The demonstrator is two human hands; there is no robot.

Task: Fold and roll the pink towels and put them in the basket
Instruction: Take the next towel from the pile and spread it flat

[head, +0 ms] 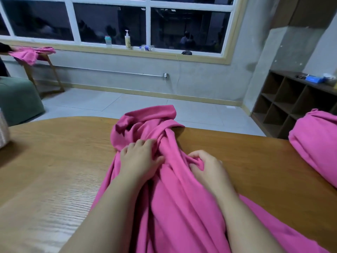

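The pink towel [164, 179] lies crumpled on the wooden table [54, 152], in a long bunch that runs from the near edge to the far edge, where its twisted end hangs a little over the rim. It is not flat and not folded; many deep creases cross it.

The left hand [140, 157] rests on the middle of the bunch with the fingers spread and nearly straight, pressing the cloth down. The right hand [206, 167] is just beside it, with the fingers and thumb curled around a ridge of the fabric, so it holds a fold of the towel.

I judge that the work is at its very beginning for this towel: the hands are gathering or searching for an edge, and no fold is made yet. The next move needs the person to find two corners, pull the towel open and lay it flat on the table, because a neat fold is not possible from such a bunch.

At the right edge of the table lies a second pink bundle [313, 141], which seems rolled or wrapped; I cannot tell if it is finished. A pale object at the far left edge could be the basket, but too little of it shows to say. Far at the left, another pink cloth [31, 53] hangs on a small wooden stand [54, 73] under the window [113, 24].
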